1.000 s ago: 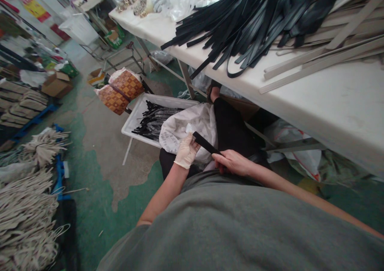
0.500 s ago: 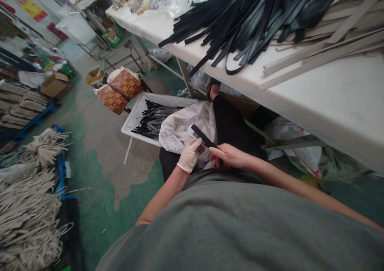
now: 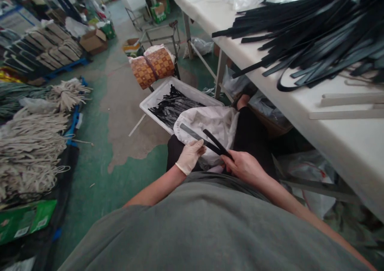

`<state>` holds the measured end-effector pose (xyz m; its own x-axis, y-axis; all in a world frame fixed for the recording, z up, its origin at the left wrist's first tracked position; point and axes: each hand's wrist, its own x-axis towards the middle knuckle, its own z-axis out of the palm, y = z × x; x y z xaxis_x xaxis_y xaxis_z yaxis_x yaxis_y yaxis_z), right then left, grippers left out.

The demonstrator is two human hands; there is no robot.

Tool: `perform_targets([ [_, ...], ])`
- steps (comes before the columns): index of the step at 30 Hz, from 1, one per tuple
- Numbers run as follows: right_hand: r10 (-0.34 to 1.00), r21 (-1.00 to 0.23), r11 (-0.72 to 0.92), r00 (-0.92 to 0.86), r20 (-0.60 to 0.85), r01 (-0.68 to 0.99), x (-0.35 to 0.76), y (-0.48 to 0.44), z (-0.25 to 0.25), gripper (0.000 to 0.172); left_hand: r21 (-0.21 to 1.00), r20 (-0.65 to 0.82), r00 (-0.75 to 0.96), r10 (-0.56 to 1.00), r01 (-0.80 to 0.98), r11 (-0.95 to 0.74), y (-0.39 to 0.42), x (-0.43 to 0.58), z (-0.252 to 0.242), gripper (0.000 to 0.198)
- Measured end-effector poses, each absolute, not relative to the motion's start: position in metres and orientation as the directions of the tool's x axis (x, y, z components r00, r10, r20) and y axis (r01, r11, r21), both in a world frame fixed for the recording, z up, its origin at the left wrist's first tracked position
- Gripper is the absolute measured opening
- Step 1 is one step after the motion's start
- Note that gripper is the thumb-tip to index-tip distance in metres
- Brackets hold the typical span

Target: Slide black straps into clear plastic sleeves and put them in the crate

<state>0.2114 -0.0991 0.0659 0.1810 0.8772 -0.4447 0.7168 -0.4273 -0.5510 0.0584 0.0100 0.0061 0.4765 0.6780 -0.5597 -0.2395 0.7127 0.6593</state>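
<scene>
Since half a second ago the view's swung, so the white tray [image 3: 156,120] sits further right in frame, and a black strip [image 3: 216,142] now juts out apart from a greyer strip [image 3: 191,131], where earlier just one dark length showed. Both are off the near right end of that tray, above the white bag [image 3: 226,119] overlapping its corner. Gloved left hand [image 3: 190,156] is pinching the greyer strip, thumb on top; bare right hand [image 3: 243,165] has its fingers wrapped round the black strip's lower end, probably the greyer one's too. Honestly it's blurry there, so can't swear whether these are two strips or two ends of one. For handling them, I'd keep the right grip firm as an anchor and the left pinch light, so the flat faces don't twist, and keep those free ends spread, clear of the bag's folds. More dark strips [image 3: 177,103] lie in the tray, and a table [image 3: 345,143] runs along to its right.
</scene>
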Motion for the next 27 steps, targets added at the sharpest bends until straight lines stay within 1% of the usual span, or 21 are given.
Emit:
perform_targets([
  [2,0.896,-0.626,-0.383,0.107,-0.432,0.68,0.202,-0.079,0.073,0.035,0.711,-0.501,0.52,0.692,-0.209,0.672,0.004,0.053,0.005,0.036],
  [4,0.905,-0.677,-0.341,0.034,-0.423,0.653,0.192,-0.062,0.08,0.035,0.803,-0.426,0.469,0.773,-0.198,0.562,0.012,0.037,0.01,0.034],
  [7,0.928,-0.699,-0.238,-0.054,-0.369,0.674,0.179,-0.048,0.087,0.032,0.922,-0.295,0.223,0.929,-0.188,0.338,0.041,-0.009,0.027,0.031],
  [9,0.932,-0.729,-0.17,-0.131,-0.337,0.663,0.172,-0.045,0.086,0.031,0.952,-0.221,0.069,0.973,-0.203,0.231,0.053,-0.043,0.037,0.028],
  [10,0.925,-0.745,-0.16,-0.164,-0.342,0.647,0.17,-0.045,0.084,0.032,0.951,-0.208,0.02,0.978,-0.231,0.207,0.055,-0.056,0.04,0.026],
  [11,0.915,-0.755,-0.168,-0.185,-0.359,0.634,0.168,-0.045,0.081,0.033,0.936,-0.225,-0.004,0.974,-0.278,0.215,0.053,-0.066,0.04,0.025],
  [13,0.892,-0.744,-0.206,-0.191,-0.41,0.636,0.168,-0.049,0.075,0.035,0.855,-0.344,0.023,0.939,-0.405,0.323,0.041,-0.072,0.033,0.027],
  [16,0.867,-0.651,-0.228,-0.153,-0.474,0.724,0.172,-0.055,0.07,0.037,0.622,-0.586,0.148,0.797,-0.549,0.559,0.016,-0.059,0.012,0.033],
  [18,0.856,-0.564,-0.218,-0.121,-0.502,0.797,0.171,-0.056,0.07,0.037,0.482,-0.685,0.231,0.691,-0.568,0.667,0.001,-0.045,0.002,0.034],
  [20,0.861,-0.47,-0.192,-0.082,-0.502,0.862,0.166,-0.052,0.071,0.036,0.39,-0.718,0.32,0.618,-0.551,0.738,-0.009,-0.031,-0.003,0.034],
  [22,0.866,-0.432,-0.173,-0.072,-0.495,0.885,0.159,-0.046,0.072,0.034,0.336,-0.709,0.41,0.574,-0.52,0.786,-0.013,-0.02,-0.002,0.033],
  [24,0.851,-0.488,-0.195,-0.1,-0.515,0.851,0.16,-0.043,0.072,0.035,0.315,-0.699,0.453,0.553,-0.499,0.808,-0.011,-0.015,0.0,0.032],
  [26,0.822,-0.557,-0.262,-0.12,-0.557,0.788,0.17,-0.045,0.073,0.039,0.318,-0.712,0.437,0.55,-0.498,0.807,-0.005,-0.016,0.001,0.029],
  [27,0.813,-0.57,-0.298,-0.109,-0.572,0.766,0.177,-0.048,0.074,0.041,0.324,-0.722,0.413,0.555,-0.507,0.799,-0.002,-0.018,0.002,0.026],
])
